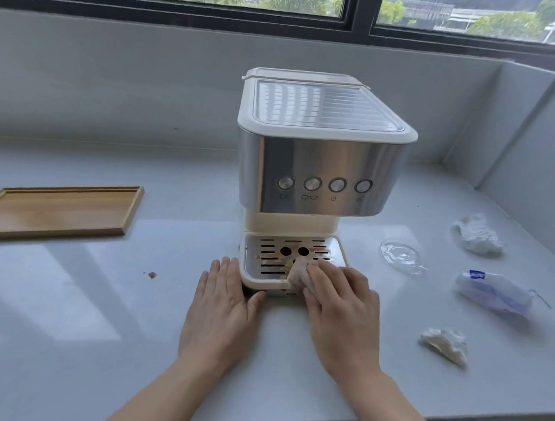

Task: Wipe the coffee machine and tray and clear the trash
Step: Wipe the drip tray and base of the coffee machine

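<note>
Coffee machine [319,148] mid-desk [78,298]; its drip tray [252,277] lies at 12 o'clock of both hands. Left hand [222,309] flat, fingers straight, holding nothing, touching the drip tray's front-left corner. Right hand [339,307] presses a stained tissue [297,272] onto its front right with near-straight fingers. Wooden tray [59,209] at 9 o'clock.

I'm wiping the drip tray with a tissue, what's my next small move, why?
Probably sweep the tissue leftward across the drip tray: brown spots show on its grate left of your right hand, and your left hand steadies it.
</note>
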### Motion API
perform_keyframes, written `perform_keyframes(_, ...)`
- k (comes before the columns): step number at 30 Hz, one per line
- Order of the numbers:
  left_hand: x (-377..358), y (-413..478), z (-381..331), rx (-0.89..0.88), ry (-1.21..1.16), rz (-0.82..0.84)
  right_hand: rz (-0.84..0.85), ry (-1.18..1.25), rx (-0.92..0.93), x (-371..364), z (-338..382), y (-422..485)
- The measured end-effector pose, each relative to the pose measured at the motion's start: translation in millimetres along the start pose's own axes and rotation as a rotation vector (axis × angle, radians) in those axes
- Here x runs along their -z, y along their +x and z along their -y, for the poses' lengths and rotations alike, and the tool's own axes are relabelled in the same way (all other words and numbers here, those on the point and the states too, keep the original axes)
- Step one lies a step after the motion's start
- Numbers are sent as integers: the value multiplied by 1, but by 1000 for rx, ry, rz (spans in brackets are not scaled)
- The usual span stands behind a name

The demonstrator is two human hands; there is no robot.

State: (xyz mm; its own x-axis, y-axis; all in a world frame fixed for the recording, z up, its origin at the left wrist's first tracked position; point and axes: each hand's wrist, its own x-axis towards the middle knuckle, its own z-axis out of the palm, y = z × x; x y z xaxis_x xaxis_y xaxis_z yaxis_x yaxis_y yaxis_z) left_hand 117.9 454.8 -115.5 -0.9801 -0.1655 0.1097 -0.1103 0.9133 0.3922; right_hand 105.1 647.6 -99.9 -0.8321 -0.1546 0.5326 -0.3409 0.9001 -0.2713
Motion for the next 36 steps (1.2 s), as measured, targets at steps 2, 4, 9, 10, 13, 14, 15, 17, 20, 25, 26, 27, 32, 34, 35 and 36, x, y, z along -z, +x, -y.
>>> perform_keyframes(2, 1, 0, -1, 0, 2, 10, -6, -6, 70, 1, -15, -4)
perform_keyframes(4, 2, 0, -1, 2, -9, 11, -35, 74, -13, 5, -31, 1)
perform_keyframes(9, 2, 1, -3, 5, 15, 21, 68, -30, -62, 1, 2, 19)
perform_keyframes(10, 3, 0, -4, 6, 15, 27, 98, -66, -4, -2, 14, 17)
perform_keyframes(13, 6, -1, -5, 6, -2, 38, 103, -58, 124, -1, 21, 12)
perform_keyframes(14, 7, -1, -4, 8, -1, 40, 101, -50, 143, 2, 15, 12)
perform_keyframes(15, 7, -1, -4, 8, 6, 42, 111, -50, 147, 5, 7, 11)
perform_keyframes(17, 6, -1, -4, 3, 17, 33, 150, -38, 93, 13, -9, 12)
perform_keyframes(20, 5, 0, -4, 1, 11, 26, 196, -21, -9, 15, -8, 28)
perform_keyframes(25, 6, -2, -3, -4, -20, 23, 294, -4, 146, 8, 26, 32)
perform_keyframes(26, 6, -2, -3, -4, -22, 24, 293, 1, 166, 10, 20, 29)
perform_keyframes(27, 5, -3, -3, -4, -21, 23, 275, -1, 168, 14, 11, 26)
perform_keyframes(32, 3, -1, -2, -6, -27, 5, 213, 54, -51, 21, -39, 36)
perform_keyframes(34, 3, -1, -2, -12, -25, 2, 262, 45, -129, 14, -34, 54)
perform_keyframes(35, 3, -1, -2, -12, -24, 1, 275, 13, -150, 12, -28, 62)
perform_keyframes(36, 3, -1, -2, -10, -24, 2, 271, -21, -155, 11, -23, 67)
